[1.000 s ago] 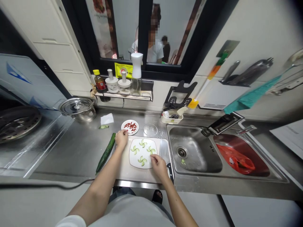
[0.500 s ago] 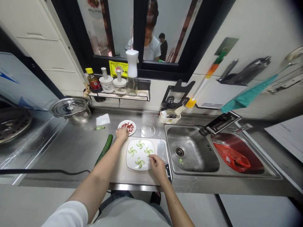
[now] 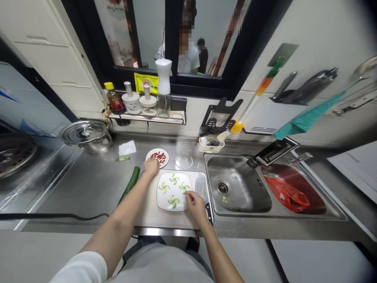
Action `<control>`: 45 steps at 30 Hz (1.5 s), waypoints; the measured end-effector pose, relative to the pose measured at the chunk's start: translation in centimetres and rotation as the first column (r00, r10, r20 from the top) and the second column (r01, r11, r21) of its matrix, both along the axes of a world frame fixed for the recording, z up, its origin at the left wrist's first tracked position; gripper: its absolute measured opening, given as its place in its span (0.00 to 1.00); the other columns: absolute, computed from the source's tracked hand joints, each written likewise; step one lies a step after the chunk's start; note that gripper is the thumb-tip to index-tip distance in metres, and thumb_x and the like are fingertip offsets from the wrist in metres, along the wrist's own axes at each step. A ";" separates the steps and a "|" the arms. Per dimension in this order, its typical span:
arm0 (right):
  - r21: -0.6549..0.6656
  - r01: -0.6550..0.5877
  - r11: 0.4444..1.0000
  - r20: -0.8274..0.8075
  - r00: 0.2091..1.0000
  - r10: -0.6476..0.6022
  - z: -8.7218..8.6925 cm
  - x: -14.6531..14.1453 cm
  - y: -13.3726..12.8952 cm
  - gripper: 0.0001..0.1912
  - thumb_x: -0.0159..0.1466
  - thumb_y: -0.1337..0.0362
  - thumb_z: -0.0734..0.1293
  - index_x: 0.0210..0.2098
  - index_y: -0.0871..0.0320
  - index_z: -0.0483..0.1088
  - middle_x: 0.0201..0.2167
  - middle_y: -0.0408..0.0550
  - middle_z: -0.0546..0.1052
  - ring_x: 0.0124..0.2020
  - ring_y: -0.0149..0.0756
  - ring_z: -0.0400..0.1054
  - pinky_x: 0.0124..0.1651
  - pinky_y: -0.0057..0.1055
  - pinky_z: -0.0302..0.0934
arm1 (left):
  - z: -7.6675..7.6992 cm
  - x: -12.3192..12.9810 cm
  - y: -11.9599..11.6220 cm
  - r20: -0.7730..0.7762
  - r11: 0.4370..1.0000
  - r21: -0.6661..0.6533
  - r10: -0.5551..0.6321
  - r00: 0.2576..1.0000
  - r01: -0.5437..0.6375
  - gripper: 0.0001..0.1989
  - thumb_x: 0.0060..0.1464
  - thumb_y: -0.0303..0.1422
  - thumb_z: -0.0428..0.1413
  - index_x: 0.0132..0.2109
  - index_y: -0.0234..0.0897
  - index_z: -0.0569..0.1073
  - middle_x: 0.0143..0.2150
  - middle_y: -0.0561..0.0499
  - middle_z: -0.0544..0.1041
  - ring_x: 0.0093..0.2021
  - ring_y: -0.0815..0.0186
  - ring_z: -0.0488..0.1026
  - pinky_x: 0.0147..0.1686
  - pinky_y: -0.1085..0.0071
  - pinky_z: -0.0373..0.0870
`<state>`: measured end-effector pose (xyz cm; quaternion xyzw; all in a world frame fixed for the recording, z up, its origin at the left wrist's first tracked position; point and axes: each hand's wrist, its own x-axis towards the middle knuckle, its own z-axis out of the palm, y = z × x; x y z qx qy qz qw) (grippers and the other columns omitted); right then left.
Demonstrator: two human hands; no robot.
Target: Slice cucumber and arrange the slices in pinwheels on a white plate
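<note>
My left hand is at the near edge of a small round plate of red pieces, its fingers closed at the pieces; what they pinch is too small to tell. My right hand is closed in a pinch at the right side of a white square plate, close to the right-hand green pinwheel. Several such pinwheels of green slices lie on this plate, which rests on a cutting board. Whether the right fingertips hold anything cannot be made out.
A cucumber lies left of the board, a knife along its right side. Farther right is a sink. At the back stand a lidded pot and a shelf with bottles. People show behind the window.
The camera view has shifted slightly. Both hands stay in nearly the same places, the left at the red pieces and the right beside the pinwheel.
</note>
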<state>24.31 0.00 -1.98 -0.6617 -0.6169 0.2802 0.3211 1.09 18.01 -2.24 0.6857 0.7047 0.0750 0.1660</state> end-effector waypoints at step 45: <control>0.053 -0.295 0.954 0.443 0.863 0.242 2.9 -2.4 8.8 0.10 0.66 0.65 0.61 0.36 0.57 0.74 0.39 0.51 0.72 0.44 0.42 0.58 0.49 0.34 0.53 | 2.3 3.0 -8.4 0.188 0.983 0.134 -0.148 0.971 0.124 0.10 0.60 0.35 0.50 0.45 0.41 0.75 0.47 0.46 0.74 0.51 0.56 0.67 0.53 0.60 0.59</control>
